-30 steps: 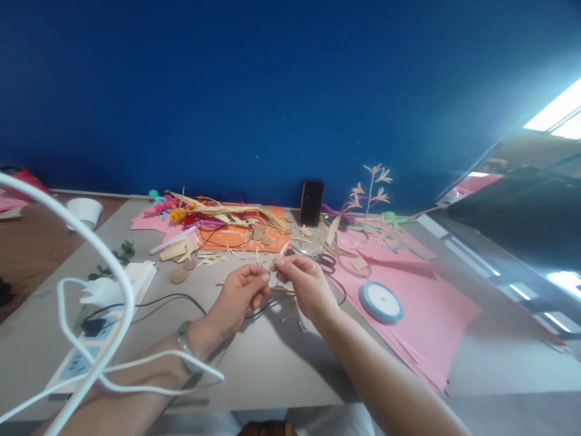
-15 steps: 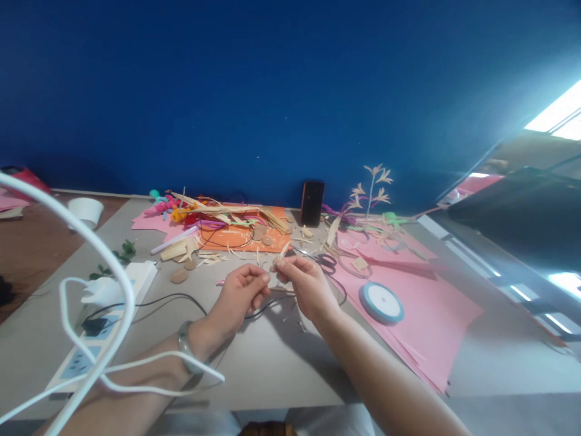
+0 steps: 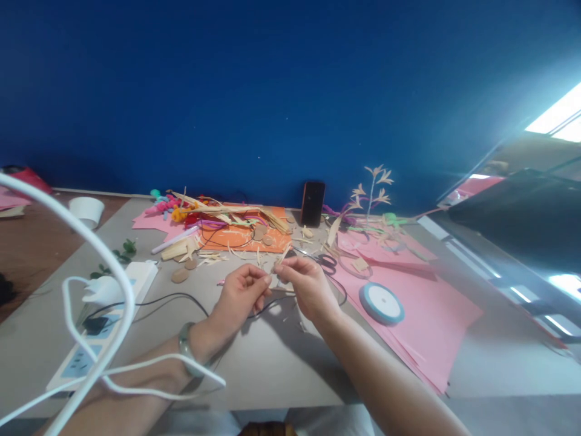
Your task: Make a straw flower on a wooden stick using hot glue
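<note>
In the head view my left hand (image 3: 245, 293) and my right hand (image 3: 308, 284) meet just above the middle of the table, fingertips nearly touching. Both are closed in a pinch. A small pale husk strip (image 3: 274, 267) shows at the tips of my right fingers. Whatever my left thumb and forefinger pinch is too small to make out. Just past my right hand lie dark-handled scissors (image 3: 327, 261). Pale husk scraps (image 3: 211, 258) are scattered beyond my left hand.
A white power strip (image 3: 136, 284) and looping white cable (image 3: 129, 290) stand at left. A tape roll (image 3: 381, 303) rests on pink sheets (image 3: 436, 321) at right. Behind are a phone (image 3: 313, 204), orange sheets (image 3: 227, 238) and a husk-flower stem (image 3: 371, 191).
My right fingertips have shifted slightly, and the small strip at them shows less. Both hands otherwise keep nearly the same place and pinch.
</note>
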`<action>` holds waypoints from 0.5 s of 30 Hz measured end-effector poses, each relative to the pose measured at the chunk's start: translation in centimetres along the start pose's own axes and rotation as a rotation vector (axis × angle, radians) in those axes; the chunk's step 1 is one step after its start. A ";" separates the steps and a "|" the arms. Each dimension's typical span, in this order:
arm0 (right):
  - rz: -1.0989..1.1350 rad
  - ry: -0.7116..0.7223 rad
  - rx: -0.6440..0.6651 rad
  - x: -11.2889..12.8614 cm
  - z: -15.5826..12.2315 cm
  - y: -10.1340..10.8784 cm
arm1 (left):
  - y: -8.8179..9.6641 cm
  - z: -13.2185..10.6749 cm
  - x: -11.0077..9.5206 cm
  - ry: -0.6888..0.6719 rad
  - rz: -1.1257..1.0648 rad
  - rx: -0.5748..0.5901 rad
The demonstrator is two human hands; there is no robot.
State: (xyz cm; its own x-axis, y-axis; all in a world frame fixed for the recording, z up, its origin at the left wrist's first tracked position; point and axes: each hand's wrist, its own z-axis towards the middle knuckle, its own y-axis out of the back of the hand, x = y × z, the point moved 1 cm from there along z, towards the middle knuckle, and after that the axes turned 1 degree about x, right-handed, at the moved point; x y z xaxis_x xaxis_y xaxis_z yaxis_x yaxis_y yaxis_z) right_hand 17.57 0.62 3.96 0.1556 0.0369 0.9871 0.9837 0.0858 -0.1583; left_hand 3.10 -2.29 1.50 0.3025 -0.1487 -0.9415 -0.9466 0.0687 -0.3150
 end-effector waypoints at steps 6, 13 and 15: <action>-0.021 0.008 -0.017 0.2 -0.1 -0.1 | -0.1 0.0 0.0 -0.014 0.016 0.010; -0.014 0.012 -0.026 0.5 -0.3 -0.3 | -0.2 -0.3 -0.3 -0.004 0.026 0.013; -0.022 0.012 -0.029 0.5 -0.3 -0.3 | -0.2 -0.2 -0.3 -0.011 0.028 0.020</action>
State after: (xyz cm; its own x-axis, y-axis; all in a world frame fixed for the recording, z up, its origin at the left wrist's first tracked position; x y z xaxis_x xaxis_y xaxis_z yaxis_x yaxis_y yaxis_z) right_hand 17.38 0.28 4.52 0.1344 0.0235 0.9906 0.9891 0.0577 -0.1356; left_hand 3.20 -2.49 1.87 0.2773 -0.1353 -0.9512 -0.9523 0.0926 -0.2908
